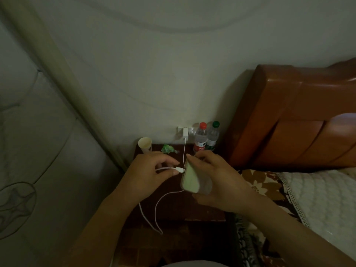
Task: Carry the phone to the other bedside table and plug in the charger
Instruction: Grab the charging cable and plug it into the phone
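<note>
My right hand (217,182) holds the phone (190,177), a pale green-backed handset in a clear case, tilted on edge above the dark bedside table (181,211). My left hand (152,174) pinches the white plug end of the charger cable (178,169), whose tip touches the phone's left edge. The white cable loops down over the table's front (154,214). Another stretch of cable runs up to a white charger block (185,132) plugged into the wall socket.
At the table's back stand a paper cup (144,144), a crumpled green wrapper (168,148), and two water bottles, one red-capped (200,139) and one green-capped (212,136). A brown headboard (292,116) and the bed with a quilted cover (317,195) lie to the right. A pale curtain (38,151) hangs on the left.
</note>
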A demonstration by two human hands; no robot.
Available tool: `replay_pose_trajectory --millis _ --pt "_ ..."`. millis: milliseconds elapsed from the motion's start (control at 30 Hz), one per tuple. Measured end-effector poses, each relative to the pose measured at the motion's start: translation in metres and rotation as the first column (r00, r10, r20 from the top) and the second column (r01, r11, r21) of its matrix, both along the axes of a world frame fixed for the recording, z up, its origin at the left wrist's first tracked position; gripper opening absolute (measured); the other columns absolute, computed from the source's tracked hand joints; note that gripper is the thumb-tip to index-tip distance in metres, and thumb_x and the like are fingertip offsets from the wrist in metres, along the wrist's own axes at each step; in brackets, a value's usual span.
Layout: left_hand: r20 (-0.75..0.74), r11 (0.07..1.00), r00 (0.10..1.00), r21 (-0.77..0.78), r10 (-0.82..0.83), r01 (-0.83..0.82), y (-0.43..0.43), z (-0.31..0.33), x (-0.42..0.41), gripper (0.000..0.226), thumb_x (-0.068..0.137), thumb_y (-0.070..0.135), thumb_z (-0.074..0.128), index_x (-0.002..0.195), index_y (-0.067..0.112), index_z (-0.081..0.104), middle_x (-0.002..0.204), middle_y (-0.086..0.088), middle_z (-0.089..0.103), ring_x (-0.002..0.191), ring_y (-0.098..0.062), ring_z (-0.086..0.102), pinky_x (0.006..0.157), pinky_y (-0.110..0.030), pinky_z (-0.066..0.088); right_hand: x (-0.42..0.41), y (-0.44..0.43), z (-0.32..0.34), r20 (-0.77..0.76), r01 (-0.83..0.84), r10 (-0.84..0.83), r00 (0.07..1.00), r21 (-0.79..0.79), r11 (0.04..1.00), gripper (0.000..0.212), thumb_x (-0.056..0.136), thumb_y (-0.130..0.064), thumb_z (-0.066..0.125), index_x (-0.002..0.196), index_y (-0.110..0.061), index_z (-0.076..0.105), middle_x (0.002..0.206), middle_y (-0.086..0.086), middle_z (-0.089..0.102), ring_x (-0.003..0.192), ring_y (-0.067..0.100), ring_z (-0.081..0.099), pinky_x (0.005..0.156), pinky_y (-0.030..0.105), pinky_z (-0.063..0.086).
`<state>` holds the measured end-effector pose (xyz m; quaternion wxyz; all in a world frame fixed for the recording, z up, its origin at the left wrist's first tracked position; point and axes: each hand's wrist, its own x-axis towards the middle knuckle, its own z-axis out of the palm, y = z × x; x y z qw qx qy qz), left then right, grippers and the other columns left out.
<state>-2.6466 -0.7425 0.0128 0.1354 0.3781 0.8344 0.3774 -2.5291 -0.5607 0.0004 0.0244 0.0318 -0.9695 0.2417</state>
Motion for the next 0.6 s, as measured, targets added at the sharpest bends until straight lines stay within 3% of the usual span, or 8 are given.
replay_pose_trajectory --millis 133,333,600 --pt "0.006 1.0 1.0 0.019 0.011 -0.012 -0.006 -0.004 0.001 0.012 0.076 0.027 0.07 0.088 0.03 0.07 0.085 0.017 0.065 0.08 0.004 0.057 0.068 -0.009 0.043 -0.003 -0.004 0.0 0.019 -0.031 0.03 0.999 0.035 0.999 0.091 0.07 -0.044 0.07 0.145 -0.026 0.023 0.138 -0.001 0.031 0.119 0.017 0.036 0.094 0.037 0.042" --pt "0.004 0.998 0.999 0.059 0.034 -0.034 -0.009 -0.015 0.007 0.014 0.077 0.028 0.069 0.09 0.027 0.072 0.088 0.015 0.066 0.084 0.003 0.059 0.075 -0.018 0.049 -0.005 -0.004 -0.004 0.068 -0.066 0.061 0.996 0.078 0.995 0.093 0.069 -0.046 0.07 0.145 -0.029 0.02 0.139 -0.001 0.029 0.118 0.017 0.034 0.094 0.038 0.042" --pt "-0.001 0.998 1.0 0.063 0.022 -0.022 -0.02 -0.024 0.004 0.013 0.078 0.025 0.069 0.09 0.023 0.072 0.086 0.014 0.065 0.082 0.001 0.058 0.073 -0.016 0.047 -0.012 -0.019 -0.013 0.078 -0.049 0.047 0.996 0.029 0.998 0.087 0.07 -0.038 0.072 0.143 -0.022 0.027 0.138 0.003 0.034 0.12 0.021 0.039 0.096 0.04 0.041"
